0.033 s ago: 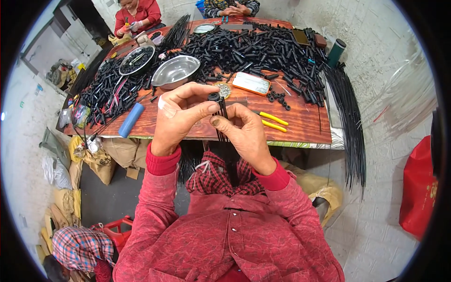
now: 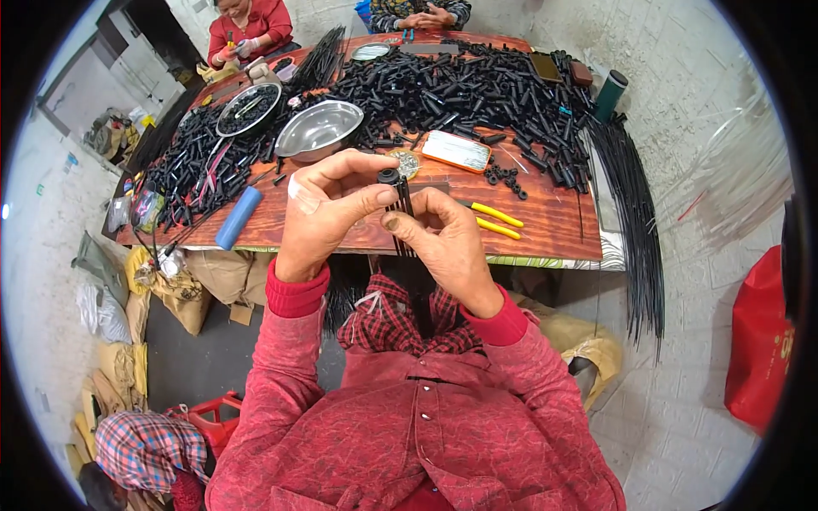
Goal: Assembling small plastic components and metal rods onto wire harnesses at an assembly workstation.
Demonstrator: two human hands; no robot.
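Observation:
Above the table's near edge, my left hand is closed, thumb and fingers pinching a small black round piece with a hole in its top. Thin black rods run down from beside that piece, between my two hands. Closed around the rods is my right hand, its thumb and forefinger pressed to them just below the left fingertips. Tape covers part of my left hand near the wrist. How the rods meet the round piece is partly hidden by my fingers.
Black tubular parts heap across the table. Nearer lie a steel bowl, an orange-rimmed box, black rings, yellow-handled pliers and a blue roll. Long black rods hang off the right edge. Two people sit opposite.

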